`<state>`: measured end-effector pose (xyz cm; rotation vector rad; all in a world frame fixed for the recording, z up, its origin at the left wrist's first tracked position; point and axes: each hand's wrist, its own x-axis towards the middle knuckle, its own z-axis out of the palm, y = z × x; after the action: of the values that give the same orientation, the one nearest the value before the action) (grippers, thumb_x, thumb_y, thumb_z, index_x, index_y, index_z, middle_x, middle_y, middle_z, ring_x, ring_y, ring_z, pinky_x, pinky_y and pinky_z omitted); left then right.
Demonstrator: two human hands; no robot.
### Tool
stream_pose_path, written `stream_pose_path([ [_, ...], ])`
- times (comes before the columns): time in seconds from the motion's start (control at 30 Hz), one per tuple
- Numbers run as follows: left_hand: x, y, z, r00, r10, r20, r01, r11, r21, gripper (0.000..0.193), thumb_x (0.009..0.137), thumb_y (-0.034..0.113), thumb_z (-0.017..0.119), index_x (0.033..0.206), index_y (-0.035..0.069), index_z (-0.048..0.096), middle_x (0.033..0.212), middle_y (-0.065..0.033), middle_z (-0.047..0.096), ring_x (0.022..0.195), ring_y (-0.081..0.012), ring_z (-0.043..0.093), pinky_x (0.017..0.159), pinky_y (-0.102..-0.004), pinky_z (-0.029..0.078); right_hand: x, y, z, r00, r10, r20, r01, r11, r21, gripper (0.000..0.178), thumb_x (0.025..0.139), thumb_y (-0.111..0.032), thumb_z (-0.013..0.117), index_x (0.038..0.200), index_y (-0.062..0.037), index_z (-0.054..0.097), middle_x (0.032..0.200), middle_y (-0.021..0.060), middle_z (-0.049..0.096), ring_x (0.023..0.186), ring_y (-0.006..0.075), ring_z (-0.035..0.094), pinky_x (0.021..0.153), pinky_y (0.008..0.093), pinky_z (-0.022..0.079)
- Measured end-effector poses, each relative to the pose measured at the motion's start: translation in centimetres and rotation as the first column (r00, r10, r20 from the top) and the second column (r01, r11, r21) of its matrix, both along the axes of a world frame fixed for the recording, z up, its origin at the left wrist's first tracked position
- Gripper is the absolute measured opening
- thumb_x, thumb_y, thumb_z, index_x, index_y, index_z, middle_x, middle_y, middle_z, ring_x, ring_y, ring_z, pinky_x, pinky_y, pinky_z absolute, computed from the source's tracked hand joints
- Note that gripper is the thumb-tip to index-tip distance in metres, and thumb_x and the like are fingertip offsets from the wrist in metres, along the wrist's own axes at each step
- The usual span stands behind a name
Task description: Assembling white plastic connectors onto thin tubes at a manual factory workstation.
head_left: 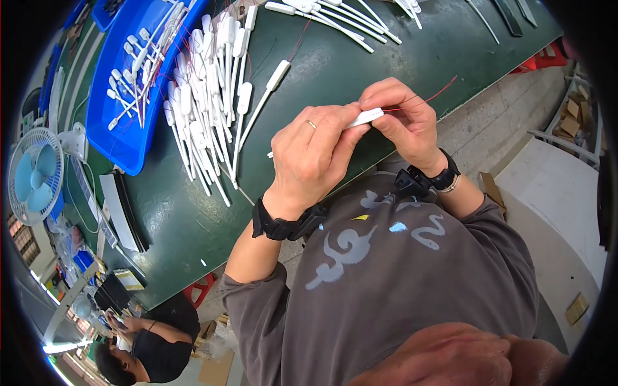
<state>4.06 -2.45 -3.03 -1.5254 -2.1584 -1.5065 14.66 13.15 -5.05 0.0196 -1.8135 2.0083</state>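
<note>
My left hand (312, 151) is closed around a slim white plastic stick with a wider head (368, 117). The stick's far end pokes out on the left side of that hand. At the head end, my right hand (411, 122) has its thumb and forefinger bent around the tip, the forefinger close to my left fingertips. A thin red wire (441, 92) runs from the head past my right fingers and sticks out to the upper right. Whether the right fingertips press on the head or on the wire is hard to make out.
A pile of similar white sticks (209, 96) with red wires lies left on the green table (309, 71). Behind it stands a blue bin (122, 145) holding more. Further sticks (341, 19) lie at the back. A fan (37, 168) and another person (164, 341) are at left.
</note>
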Motion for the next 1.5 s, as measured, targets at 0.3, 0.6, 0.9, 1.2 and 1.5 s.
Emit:
stream_pose_path([
  [0.3,0.5,0.1,-0.1,0.999,-0.042,0.005,0.042,0.994,0.098,0.024,0.077,0.005,0.079,0.098,0.003,0.068,0.082,-0.0072,0.069,0.068,-0.0217,0.067,0.056,-0.0311,0.052,0.4,-0.6,0.4,0.996,-0.013,-0.085,0.029,0.981,0.19,0.024,0.101,-0.021,0.062,0.112,-0.0015,0.056,0.106,0.0117,0.055,0.092,0.0187,0.058,0.082,0.0307,0.049],
  [0.6,0.7,-0.2,-0.1,0.999,-0.043,-0.015,0.044,0.995,0.093,0.025,0.077,0.007,0.08,0.098,0.003,0.068,0.083,-0.0066,0.069,0.068,-0.0213,0.067,0.056,-0.0306,0.052,0.7,-1.3,0.2,0.993,-0.022,-0.117,0.046,0.976,0.211,0.025,0.101,-0.023,0.061,0.112,-0.0021,0.054,0.105,0.0122,0.056,0.092,0.0195,0.057,0.083,0.0328,0.049],
  [0.9,0.2,-0.1,0.4,0.997,0.07,-0.015,-0.069,0.997,0.037,0.028,0.077,0.01,0.081,0.101,0.005,0.068,0.088,-0.0057,0.069,0.072,-0.022,0.066,0.061,-0.0319,0.052,0.3,-0.8,-0.7,0.982,-0.127,-0.141,0.139,0.987,0.081,0.02,0.099,-0.011,0.062,0.115,0.001,0.057,0.109,0.0129,0.059,0.098,0.0189,0.059,0.088,0.0307,0.05],
  [1.2,0.2,-0.2,0.1,0.997,0.048,-0.059,-0.049,0.999,-0.021,0.024,0.078,0.01,0.079,0.096,0.006,0.064,0.087,-0.0054,0.065,0.072,-0.0226,0.064,0.059,-0.0337,0.05,0.2,-0.6,-0.1,0.999,-0.043,0.006,0.043,0.999,-0.012,0.023,0.099,-0.017,0.063,0.114,0.0011,0.058,0.109,0.0148,0.062,0.102,0.0211,0.061,0.09,0.033,0.049],
  [1.5,0.5,-0.4,0.0,0.977,0.143,-0.155,-0.162,0.98,-0.119,0.024,0.085,0.011,0.075,0.107,0.007,0.067,0.085,-0.0044,0.067,0.063,-0.0212,0.064,0.054,-0.0315,0.049,-0.4,-0.3,1.2,0.947,-0.019,0.321,0.065,0.989,-0.133,0.027,0.098,-0.01,0.063,0.122,0.0031,0.059,0.115,0.0137,0.064,0.104,0.0163,0.061,0.091,0.0289,0.049],
])
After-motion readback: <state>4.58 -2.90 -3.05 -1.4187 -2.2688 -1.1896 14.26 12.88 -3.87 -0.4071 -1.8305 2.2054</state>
